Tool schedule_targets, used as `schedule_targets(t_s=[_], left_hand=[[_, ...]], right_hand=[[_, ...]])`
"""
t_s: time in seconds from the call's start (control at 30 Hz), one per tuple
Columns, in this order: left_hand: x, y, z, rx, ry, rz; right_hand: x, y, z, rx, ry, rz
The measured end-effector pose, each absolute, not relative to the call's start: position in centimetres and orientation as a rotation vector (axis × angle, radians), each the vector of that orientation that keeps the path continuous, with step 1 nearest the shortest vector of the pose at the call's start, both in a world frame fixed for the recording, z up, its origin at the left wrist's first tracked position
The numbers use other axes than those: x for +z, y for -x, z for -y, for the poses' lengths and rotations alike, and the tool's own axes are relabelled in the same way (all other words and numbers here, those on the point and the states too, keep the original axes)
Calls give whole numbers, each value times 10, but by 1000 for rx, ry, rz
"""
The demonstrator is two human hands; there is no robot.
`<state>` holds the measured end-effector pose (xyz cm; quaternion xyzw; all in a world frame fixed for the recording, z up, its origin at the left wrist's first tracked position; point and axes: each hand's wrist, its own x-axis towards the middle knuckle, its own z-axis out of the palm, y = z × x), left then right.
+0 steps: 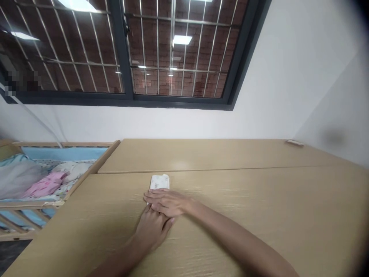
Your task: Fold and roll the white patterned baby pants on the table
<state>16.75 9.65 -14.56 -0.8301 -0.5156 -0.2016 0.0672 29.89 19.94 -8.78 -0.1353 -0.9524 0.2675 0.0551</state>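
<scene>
A small flat white piece (pixel 160 182), folded or packet-like with a faint print, lies on the light wooden tabletop (pixel 230 207). Its near part is covered by my hands, so I cannot tell exactly what it is. My right hand (pixel 166 202) rests flat across it with the fingers stretched to the left. Just below, my left hand (pixel 154 227) reaches up from the near side, thumb apart and palm down. Its fingertips are hidden under my right hand. Neither hand visibly grips anything.
To the left stands a wooden crib (pixel 77 182) with blue lining, a pink cloth (pixel 46 184) and pale bedding. A barred window (pixel 178 102) is in the white wall behind. A small pale strip (pixel 294 142) lies at the back right.
</scene>
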Motion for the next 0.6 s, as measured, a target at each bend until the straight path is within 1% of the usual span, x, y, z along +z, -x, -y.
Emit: schedule_targets(t_s=[0.1,0.3,0.47,0.6], left_hand=[[-147,-166,-100,-616,2451,1584],[-158,-163,-105,-666,2450,1578],[-159,-164,-105,-698,2458,1579],[-148,-152,-116,-817,2467,1665]], right_hand=[[-97,-305,-225,790,529,2884],[-108,-315,-278,777,642,2623],[-120,-315,-281,744,698,2572],[-130,-318,-274,695,833,2449]])
